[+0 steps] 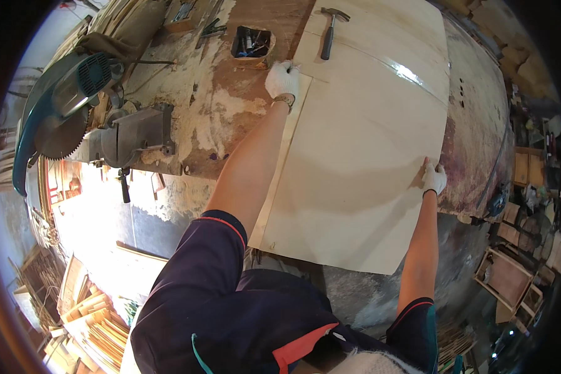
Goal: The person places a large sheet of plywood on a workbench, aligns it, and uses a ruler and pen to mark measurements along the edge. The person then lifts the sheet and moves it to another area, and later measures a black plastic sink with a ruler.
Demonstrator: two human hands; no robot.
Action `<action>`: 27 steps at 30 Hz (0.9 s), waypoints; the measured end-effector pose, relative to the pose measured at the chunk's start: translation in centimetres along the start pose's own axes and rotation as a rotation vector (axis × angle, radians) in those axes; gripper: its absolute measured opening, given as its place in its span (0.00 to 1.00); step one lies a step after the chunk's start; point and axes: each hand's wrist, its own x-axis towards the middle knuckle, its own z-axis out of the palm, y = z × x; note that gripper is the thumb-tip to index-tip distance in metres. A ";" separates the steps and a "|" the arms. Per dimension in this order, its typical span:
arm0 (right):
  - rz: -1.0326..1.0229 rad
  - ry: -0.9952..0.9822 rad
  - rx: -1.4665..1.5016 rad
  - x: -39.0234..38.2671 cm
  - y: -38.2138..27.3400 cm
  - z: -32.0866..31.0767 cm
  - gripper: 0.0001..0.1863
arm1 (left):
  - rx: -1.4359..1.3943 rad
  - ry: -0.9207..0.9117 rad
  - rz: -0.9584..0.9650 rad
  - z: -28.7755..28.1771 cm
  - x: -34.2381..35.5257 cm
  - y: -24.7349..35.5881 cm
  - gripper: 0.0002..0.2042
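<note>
A large pale sheet [355,156], smooth like thin board or card, lies over the workbench, its near edge overhanging the front. My left hand [283,81], in a white glove, is closed in a fist at the sheet's far left edge; what its fingers hold is hidden. Beneath that edge shows a narrow strip of another pale board [277,181]. At the right edge my right hand [435,177], also gloved, grips the sheet with its thumb on top. A claw hammer [330,34] with a dark handle rests on the pale surface farther away.
A teal circular-blade saw [62,112] stands at the left, beside a grey bench vise [137,134]. A cutout in the bench holds tools [252,42]. Wood pieces [96,324] are stacked at lower left, and a wooden frame [505,277] lies at the right.
</note>
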 end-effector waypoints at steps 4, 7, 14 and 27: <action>0.024 -0.039 0.033 -0.2 -1.1 -0.3 0.33 | -0.022 -0.007 -0.031 -0.1 -0.1 -0.2 0.16; 0.052 -0.098 0.024 -0.3 -1.3 -0.6 0.37 | -0.015 -0.014 -0.027 -0.1 -0.1 -0.2 0.16; 0.005 -0.044 0.061 -0.2 -0.6 0.3 0.33 | 0.013 -0.001 0.000 -0.3 0.0 -0.2 0.15; -0.261 0.115 -0.467 -7.3 -8.2 2.1 0.37 | -0.017 -0.036 -0.003 -0.5 -0.2 0.2 0.15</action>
